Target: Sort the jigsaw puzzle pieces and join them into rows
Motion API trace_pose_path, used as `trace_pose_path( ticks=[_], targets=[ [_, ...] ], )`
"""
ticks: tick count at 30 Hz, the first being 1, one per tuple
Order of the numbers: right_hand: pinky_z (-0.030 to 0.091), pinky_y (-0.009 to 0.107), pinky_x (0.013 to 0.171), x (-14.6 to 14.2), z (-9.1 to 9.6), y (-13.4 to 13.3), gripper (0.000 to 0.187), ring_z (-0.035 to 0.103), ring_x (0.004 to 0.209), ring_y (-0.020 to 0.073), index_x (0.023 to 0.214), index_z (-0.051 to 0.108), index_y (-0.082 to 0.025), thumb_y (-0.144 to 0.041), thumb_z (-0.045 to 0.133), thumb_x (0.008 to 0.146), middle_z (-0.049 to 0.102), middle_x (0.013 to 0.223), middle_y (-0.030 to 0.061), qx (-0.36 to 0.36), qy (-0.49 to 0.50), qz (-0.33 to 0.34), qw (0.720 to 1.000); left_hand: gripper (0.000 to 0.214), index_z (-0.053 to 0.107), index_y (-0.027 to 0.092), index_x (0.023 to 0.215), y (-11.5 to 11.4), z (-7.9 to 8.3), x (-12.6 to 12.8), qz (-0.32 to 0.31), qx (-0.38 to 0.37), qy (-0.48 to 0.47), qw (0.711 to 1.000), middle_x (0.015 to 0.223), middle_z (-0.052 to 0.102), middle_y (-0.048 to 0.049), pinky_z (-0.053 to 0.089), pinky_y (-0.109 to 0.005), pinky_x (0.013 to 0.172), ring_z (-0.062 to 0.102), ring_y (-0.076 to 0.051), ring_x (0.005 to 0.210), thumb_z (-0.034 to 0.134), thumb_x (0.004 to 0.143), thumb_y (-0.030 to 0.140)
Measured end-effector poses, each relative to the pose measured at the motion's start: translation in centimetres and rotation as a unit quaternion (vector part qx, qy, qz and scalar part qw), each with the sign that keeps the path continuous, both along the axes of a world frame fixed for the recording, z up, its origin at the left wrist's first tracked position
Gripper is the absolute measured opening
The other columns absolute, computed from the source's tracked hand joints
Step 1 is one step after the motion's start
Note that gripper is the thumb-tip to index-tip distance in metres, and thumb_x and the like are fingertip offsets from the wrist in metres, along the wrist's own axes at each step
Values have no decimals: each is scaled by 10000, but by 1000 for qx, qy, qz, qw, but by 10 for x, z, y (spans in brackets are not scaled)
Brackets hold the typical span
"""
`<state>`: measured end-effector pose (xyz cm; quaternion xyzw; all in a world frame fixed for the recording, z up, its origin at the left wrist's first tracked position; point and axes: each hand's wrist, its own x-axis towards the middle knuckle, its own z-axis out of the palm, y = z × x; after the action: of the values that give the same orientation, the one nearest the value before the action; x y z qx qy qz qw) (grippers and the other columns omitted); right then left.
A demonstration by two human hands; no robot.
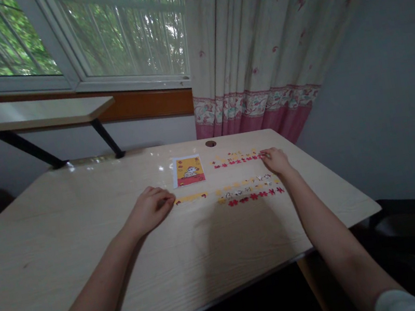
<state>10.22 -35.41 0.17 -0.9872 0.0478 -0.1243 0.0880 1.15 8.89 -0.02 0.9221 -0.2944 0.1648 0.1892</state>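
Observation:
Small jigsaw pieces lie in rows on a pale wooden table (88, 248). My right hand (276, 161) reaches to the far row of red and yellow pieces (236, 160), its fingers pinched at the row's right end. My left hand (152, 208) rests on the table with fingers curled, its fingertips at the left end of a yellow strip of joined pieces (191, 198). A nearer group of yellow, white and red pieces (252, 190) lies between my hands. A small yellow and red picture card (188, 170) lies just beyond my left hand.
A round cable hole (210, 144) sits near the table's far edge. A shelf on black brackets (28, 114) hangs under the window at the left. A patterned curtain (254, 53) hangs behind the table. Dark floor shows beyond the right edge.

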Motion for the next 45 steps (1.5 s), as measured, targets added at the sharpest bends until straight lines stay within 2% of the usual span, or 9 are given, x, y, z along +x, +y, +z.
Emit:
trace_pose_path(
  ticks=[8, 16, 26, 34, 36, 38, 41, 43, 45],
  targets=[
    [359, 358, 870, 22, 17, 83, 289, 498, 991, 236, 1058, 642, -231, -277, 462, 836, 609, 1086, 82, -19, -3, 179, 984, 229, 668, 189, 793, -1, 3, -2, 13, -24, -8, 1000, 805, 665, -60, 406, -354, 755, 561, -202, 787, 494, 800, 337],
    [384, 331, 835, 37, 28, 149, 244, 527, 972, 230, 989, 685, -246, -306, 544, 799, 649, 1012, 72, -46, 26, 294, 954, 220, 659, 192, 787, -1, 2, -3, 31, -11, -16, 999, 806, 662, -62, 410, -347, 746, 559, -199, 781, 488, 803, 329],
    [421, 272, 739, 54, 24, 164, 88, 586, 799, 181, 763, 707, -185, -230, 648, 715, 677, 775, 72, -34, 92, 260, 961, 225, 663, 194, 793, -2, 4, -3, 29, -16, -8, 999, 774, 656, -50, 400, -343, 759, 562, -182, 771, 478, 805, 323],
    [412, 233, 691, 45, 24, 160, 130, 568, 716, 119, 867, 618, -153, -163, 602, 739, 657, 808, 40, 29, 82, 274, 958, 224, 661, 180, 794, -4, 6, -5, 36, -12, -7, 999, 799, 661, -62, 402, -345, 751, 541, -195, 770, 484, 812, 315],
    [413, 221, 668, 33, 24, 164, 160, 568, 713, 109, 915, 585, -153, -176, 575, 758, 649, 819, 34, 68, 61, 288, 953, 210, 664, 185, 787, -5, 7, -6, 37, -33, -3, 999, 788, 662, -59, 403, -345, 747, 539, -196, 771, 494, 805, 307],
    [423, 219, 654, 12, 22, 174, 195, 572, 721, 107, 960, 550, -156, -225, 552, 777, 641, 834, 35, 170, 29, 311, 935, 199, 667, 184, 785, -8, 9, -8, 43, -66, 10, 997, 784, 664, -59, 410, -344, 738, 539, -200, 780, 504, 799, 299],
    [446, 230, 642, -27, 15, 194, 258, 584, 700, 109, 962, 524, -160, -294, 582, 749, 636, 797, 27, 377, 33, 343, 860, 195, 675, 182, 802, -17, 13, -12, 56, -137, 43, 988, 786, 667, -60, 421, -340, 730, 545, -199, 790, 514, 798, 293],
    [454, 237, 646, -52, 9, 207, 263, 583, 671, 105, 919, 532, -165, -310, 614, 717, 634, 750, 11, 446, 69, 366, 814, 202, 682, 179, 810, -25, 14, -14, 59, -184, 69, 979, 788, 668, -59, 424, -336, 731, 552, -193, 790, 522, 797, 302],
    [454, 237, 646, -70, 4, 217, 270, 579, 644, 100, 902, 541, -172, -313, 636, 693, 635, 717, -1, 482, 88, 369, 790, 211, 685, 173, 806, -32, 14, -16, 62, -224, 95, 968, 787, 664, -62, 425, -328, 708, 556, -190, 779, 538, 787, 324]
  ],
)
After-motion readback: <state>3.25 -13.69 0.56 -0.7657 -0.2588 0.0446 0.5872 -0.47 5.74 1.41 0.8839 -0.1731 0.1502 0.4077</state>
